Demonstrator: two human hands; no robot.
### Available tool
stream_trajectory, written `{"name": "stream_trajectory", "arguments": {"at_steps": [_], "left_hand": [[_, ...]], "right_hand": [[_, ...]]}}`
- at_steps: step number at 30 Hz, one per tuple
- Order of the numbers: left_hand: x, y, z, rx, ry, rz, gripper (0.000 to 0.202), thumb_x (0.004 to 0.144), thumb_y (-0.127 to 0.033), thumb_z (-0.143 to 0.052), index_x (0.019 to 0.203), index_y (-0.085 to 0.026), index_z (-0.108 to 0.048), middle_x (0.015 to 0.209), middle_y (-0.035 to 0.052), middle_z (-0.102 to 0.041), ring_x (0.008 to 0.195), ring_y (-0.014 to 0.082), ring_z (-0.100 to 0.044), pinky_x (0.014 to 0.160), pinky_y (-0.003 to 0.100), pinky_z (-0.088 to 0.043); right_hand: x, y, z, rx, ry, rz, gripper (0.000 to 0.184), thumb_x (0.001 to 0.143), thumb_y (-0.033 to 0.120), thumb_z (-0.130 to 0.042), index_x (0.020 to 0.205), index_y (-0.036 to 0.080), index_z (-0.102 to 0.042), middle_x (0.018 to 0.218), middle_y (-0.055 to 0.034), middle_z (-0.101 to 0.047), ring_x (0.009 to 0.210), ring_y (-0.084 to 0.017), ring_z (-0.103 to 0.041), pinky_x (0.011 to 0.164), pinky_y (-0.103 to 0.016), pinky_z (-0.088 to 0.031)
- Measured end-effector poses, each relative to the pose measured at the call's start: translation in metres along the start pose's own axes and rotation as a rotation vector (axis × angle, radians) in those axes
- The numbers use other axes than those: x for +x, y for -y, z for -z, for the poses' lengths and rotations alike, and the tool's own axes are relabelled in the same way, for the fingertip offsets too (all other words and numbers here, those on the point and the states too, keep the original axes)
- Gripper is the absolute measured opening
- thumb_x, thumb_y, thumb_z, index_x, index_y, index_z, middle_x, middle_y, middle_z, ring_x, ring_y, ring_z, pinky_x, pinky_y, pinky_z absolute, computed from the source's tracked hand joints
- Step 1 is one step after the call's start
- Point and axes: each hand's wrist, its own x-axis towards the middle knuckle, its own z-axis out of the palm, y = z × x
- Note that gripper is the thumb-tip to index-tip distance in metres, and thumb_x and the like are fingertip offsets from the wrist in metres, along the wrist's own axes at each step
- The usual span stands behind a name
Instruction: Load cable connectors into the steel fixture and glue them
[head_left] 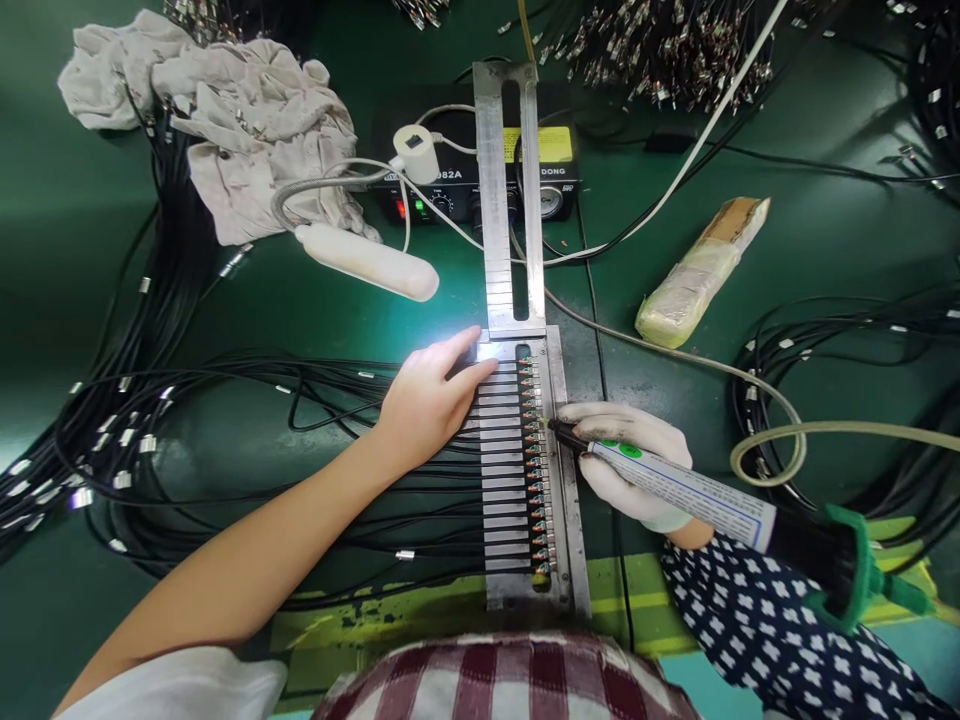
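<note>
My bare left hand [429, 400] lies on the upper part of a metal fixture [564, 470], fingers stretched flat toward its top slots. The fixture clamps a row of several black cables [420, 520] whose small connector ends [534, 470] line a narrow channel. My gloved right hand [637, 455] grips a pen-shaped dispensing syringe [690, 490], its dark tip [559, 428] touching the connector row about a third of the way down. A green adapter [855, 575] and hose sit at the syringe's rear end.
A slotted metal bar [491, 200] extends up from the fixture. Behind it stand a black dispenser controller [555, 185] and a white gooseneck lamp [367, 262]. A crumpled cloth [247, 130] lies upper left, a wrapped packet [701, 275] right, cable bundles [847, 360] around, connector piles [667, 50] at the back.
</note>
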Motion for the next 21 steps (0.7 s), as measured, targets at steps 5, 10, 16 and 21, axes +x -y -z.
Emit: {"name": "stream_trajectory", "arguments": {"at_steps": [5, 10, 16, 21], "left_hand": [[0.000, 0.000, 0.000, 0.004, -0.013, -0.017, 0.033, 0.100, -0.024, -0.041, 0.121, -0.023, -0.067, 0.142, 0.0144, -0.055, 0.118, 0.0279, -0.059, 0.091, 0.043, -0.049], [0.001, -0.001, 0.000, 0.019, -0.020, -0.021, 0.032, 0.100, -0.024, -0.041, 0.120, -0.022, -0.067, 0.141, 0.0146, -0.056, 0.117, 0.0274, -0.060, 0.089, 0.042, -0.050], [0.001, -0.001, 0.000, 0.038, -0.034, -0.033, 0.032, 0.100, -0.024, -0.042, 0.119, -0.022, -0.067, 0.139, 0.0142, -0.057, 0.115, 0.0265, -0.061, 0.088, 0.040, -0.051], [0.001, 0.000, -0.001, 0.012, -0.037, -0.047, 0.032, 0.099, -0.022, -0.043, 0.120, -0.020, -0.067, 0.141, 0.0166, -0.056, 0.120, 0.0291, -0.059, 0.091, 0.042, -0.049]], "right_hand": [[0.000, -0.001, -0.001, 0.020, 0.014, -0.023, 0.013, 0.079, 0.017, -0.071, 0.092, 0.021, -0.069, 0.100, -0.0111, -0.078, 0.089, -0.024, -0.076, 0.079, -0.035, -0.064], [-0.002, 0.001, 0.003, 0.027, 0.013, 0.000, 0.020, 0.078, 0.016, -0.072, 0.097, 0.021, -0.069, 0.105, -0.0110, -0.077, 0.092, -0.024, -0.076, 0.081, -0.036, -0.064], [-0.012, 0.006, 0.007, 0.025, 0.035, 0.015, 0.025, 0.077, 0.016, -0.072, 0.101, 0.020, -0.068, 0.107, -0.0118, -0.076, 0.093, -0.025, -0.075, 0.082, -0.036, -0.064], [-0.014, 0.003, 0.002, 0.025, 0.038, 0.036, 0.022, 0.078, 0.017, -0.073, 0.099, 0.019, -0.069, 0.103, -0.0107, -0.077, 0.091, -0.023, -0.076, 0.082, -0.033, -0.064]]}}
